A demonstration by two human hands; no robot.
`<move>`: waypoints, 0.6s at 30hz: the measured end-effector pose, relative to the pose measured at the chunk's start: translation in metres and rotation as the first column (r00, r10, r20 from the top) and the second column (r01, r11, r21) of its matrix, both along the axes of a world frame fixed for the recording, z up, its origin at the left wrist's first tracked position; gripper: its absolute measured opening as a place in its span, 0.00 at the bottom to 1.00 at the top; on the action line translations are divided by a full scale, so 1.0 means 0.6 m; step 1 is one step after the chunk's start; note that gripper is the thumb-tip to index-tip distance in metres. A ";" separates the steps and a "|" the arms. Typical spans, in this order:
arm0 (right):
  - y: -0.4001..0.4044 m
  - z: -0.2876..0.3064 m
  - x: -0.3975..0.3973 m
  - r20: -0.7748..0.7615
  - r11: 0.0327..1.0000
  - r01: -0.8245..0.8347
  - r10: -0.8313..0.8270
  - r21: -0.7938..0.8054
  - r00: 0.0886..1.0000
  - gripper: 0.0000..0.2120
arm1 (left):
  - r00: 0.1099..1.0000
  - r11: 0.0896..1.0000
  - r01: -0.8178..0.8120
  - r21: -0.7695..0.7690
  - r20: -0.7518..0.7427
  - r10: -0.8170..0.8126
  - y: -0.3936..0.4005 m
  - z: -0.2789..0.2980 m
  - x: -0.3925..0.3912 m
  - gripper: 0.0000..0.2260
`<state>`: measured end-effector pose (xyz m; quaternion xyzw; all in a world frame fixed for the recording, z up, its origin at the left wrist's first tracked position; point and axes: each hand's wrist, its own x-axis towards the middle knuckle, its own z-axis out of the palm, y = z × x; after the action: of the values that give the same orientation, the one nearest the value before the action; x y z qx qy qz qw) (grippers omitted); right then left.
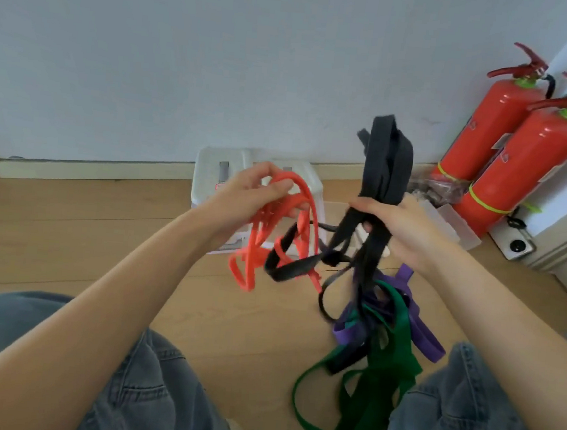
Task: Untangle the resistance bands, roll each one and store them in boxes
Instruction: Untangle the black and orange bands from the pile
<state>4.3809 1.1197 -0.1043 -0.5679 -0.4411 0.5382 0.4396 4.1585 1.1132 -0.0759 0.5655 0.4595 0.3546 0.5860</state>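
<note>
Orange band [276, 228] sits in your left hand [242, 199] — fingers curled round its top loops, pinching them near the fingertips, the rest hanging down in several loops to about 7 o'clock of the hand. Your right hand [407, 231] grips the black band [388, 162]: a folded bundle sticks up above the fist toward 12 o'clock, and more black strands drop below it. One black loop [291, 267] crosses over at 9 o'clock of the right hand and threads through the orange loops, so the two are still tangled between your hands.

Below the right hand, at 6 o'clock, the black strands run into a knot with the purple band [428, 340] and green band [389, 361]. Green trails lowest, down onto the wooden floor [68, 230] between your knees, jeans [143, 391] on both sides.

White plastic box [217, 174] stands on the floor behind your left hand, at 12 o'clock, close to the wall [186, 52]. A clear lid or box [453, 222] lies at 2 o'clock of your right hand — partly hidden, can't tell which. Two red fire extinguishers [507, 148] lean in the corner at 2 o'clock, touching each other. Small white device [516, 245] on the floor at their base.
</note>
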 end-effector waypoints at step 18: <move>0.004 0.000 -0.003 0.112 0.999 0.009 -0.005 -0.035 0.994 0.04 | 0.927 0.934 -0.304 0.187 -0.167 0.335 0.038 0.001 -0.048 0.08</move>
<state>4.3791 1.1223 -0.1042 -0.6062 -0.4534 0.5120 0.4059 4.1295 1.1360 -0.0750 0.5595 0.5716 0.4233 0.4254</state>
